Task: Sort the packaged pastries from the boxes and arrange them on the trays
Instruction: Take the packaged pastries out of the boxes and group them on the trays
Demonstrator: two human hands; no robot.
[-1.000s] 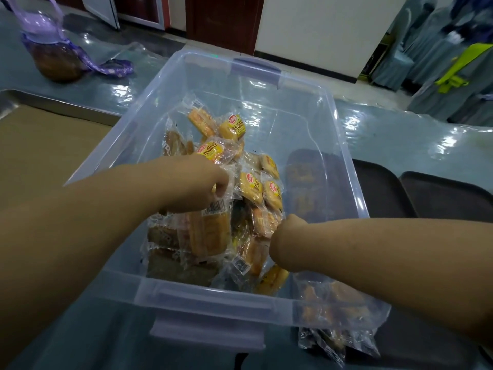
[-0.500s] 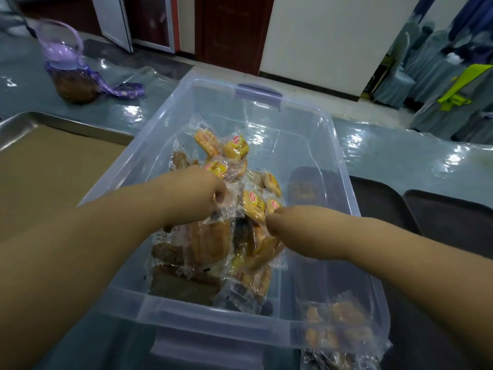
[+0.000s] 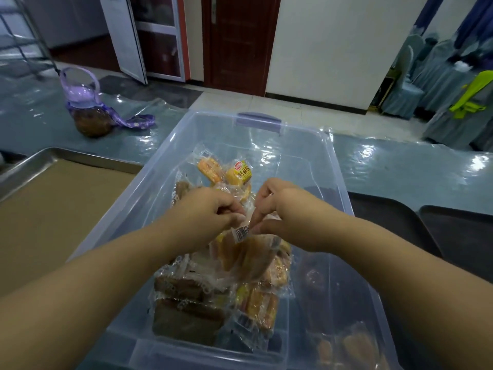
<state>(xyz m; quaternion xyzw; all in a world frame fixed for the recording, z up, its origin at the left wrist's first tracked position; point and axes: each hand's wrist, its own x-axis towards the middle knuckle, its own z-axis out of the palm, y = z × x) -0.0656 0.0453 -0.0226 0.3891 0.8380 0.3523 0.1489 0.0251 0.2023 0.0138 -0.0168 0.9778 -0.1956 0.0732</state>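
Observation:
A clear plastic box stands in front of me with a heap of packaged pastries inside. Both hands are over the heap. My left hand pinches the top edge of a clear packet of golden bread with a barcode label. My right hand pinches the same packet from the right. Yellow-labelled small packets lie further back. Dark brown cake packets lie at the near left of the box.
A steel tray lined with brown paper sits to the left. Two dark trays lie to the right, with some packets seen through the box's near right wall. A purple-lidded jar stands at the far left.
My right hand has moved left and up from the box's near right to meet my left hand over the packet. The view has tilted up.

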